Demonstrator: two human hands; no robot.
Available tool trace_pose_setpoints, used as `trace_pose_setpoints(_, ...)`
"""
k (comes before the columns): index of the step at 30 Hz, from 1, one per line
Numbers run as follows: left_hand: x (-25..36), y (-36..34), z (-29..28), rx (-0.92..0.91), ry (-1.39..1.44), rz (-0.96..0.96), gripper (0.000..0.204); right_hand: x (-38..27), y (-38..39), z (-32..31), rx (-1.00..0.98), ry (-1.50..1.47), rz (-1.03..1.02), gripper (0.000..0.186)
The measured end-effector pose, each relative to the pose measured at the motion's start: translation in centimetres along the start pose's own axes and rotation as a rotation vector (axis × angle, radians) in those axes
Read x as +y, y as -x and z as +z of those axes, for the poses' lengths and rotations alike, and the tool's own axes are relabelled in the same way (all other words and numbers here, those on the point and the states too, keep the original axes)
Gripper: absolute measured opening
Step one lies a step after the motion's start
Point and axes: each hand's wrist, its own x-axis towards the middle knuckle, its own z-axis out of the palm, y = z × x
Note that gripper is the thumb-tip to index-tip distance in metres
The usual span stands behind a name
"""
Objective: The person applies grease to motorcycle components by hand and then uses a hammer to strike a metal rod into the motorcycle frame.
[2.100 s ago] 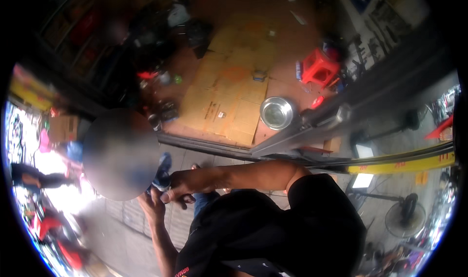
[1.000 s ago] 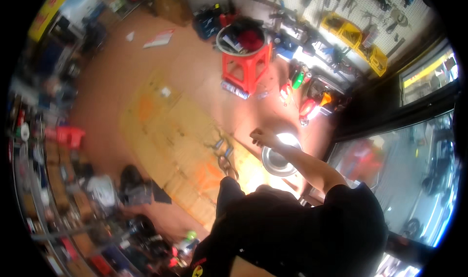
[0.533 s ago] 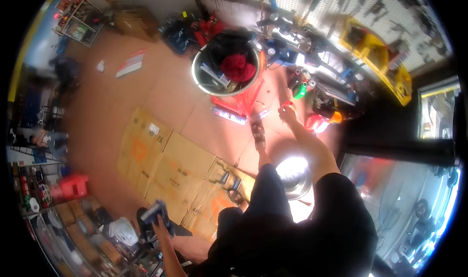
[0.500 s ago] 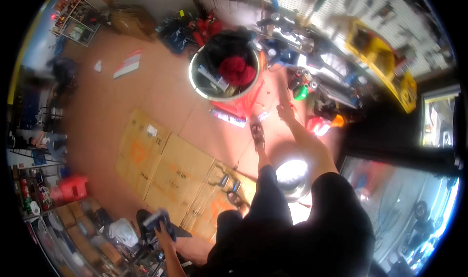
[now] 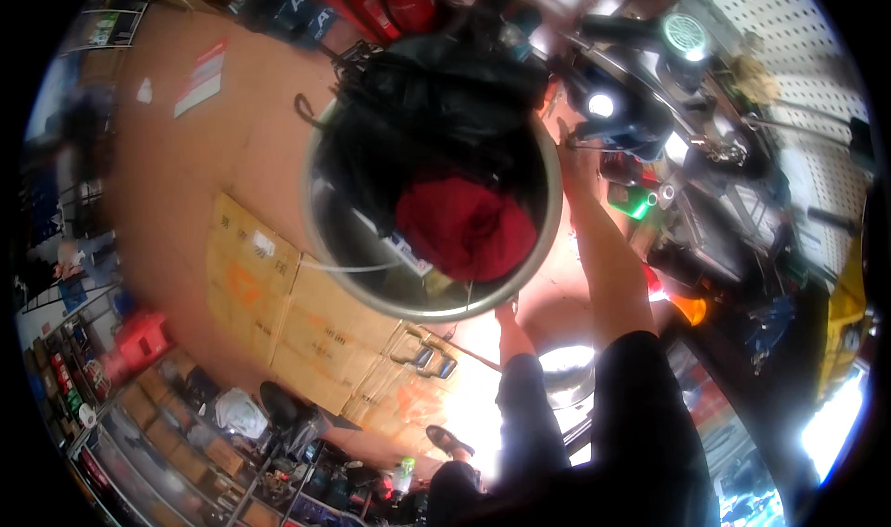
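Note:
My right forearm (image 5: 603, 249) reaches away from me past the right side of a large round bucket (image 5: 320, 272). At its end my right hand (image 5: 579, 151) is beside a dark blue-black tool-like thing (image 5: 636, 128) with a bright round spot. The hand is smeared, and its fingers cannot be made out. In the bucket lie a black bag-like bundle (image 5: 427, 91), a crumpled red cloth (image 5: 464, 225) and a white-and-blue package (image 5: 408, 253). My left hand is out of the picture.
Flattened cardboard (image 5: 316, 332) covers part of the floor, with a black-handled tool (image 5: 427, 355) on it. Red bags (image 5: 380, 3) stand behind the bucket. Cluttered tools and a white pegboard (image 5: 775, 26) line the right. Shelves (image 5: 158, 443) stand lower left.
The bucket looks much larger and nearer. My right hand has moved farther forward, to the bucket's right side. My left hand, seen before with a grey-blue object, has left the picture.

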Motion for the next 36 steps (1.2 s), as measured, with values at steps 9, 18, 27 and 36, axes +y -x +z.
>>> trace_pose_setpoints(9, 7.2, -3.0, 7.3, -0.152, -0.076, 0.061, 0.051, -0.5, -8.2, 6.8, 0.15, 0.005, -0.154, 0.049)
trace_pose_setpoints(18, 9.5, -6.8, 7.5, -0.202, -0.164, 0.111, 0.05, 0.1, -9.2, 8.8, 0.182, -0.067, -0.248, 0.058)
trace_pose_setpoints(27, 11.3, -10.1, 5.5, -0.203, -0.262, 0.155, 0.048, 0.6, -8.0, 5.7, 0.059, -0.348, -0.319, 0.071)
trace_pose_setpoints(36, 11.7, -9.7, 5.2, -0.126, -0.261, 0.062, 0.047, -6.3, -12.0, 4.8, -0.055, -0.312, -0.047, 0.051)
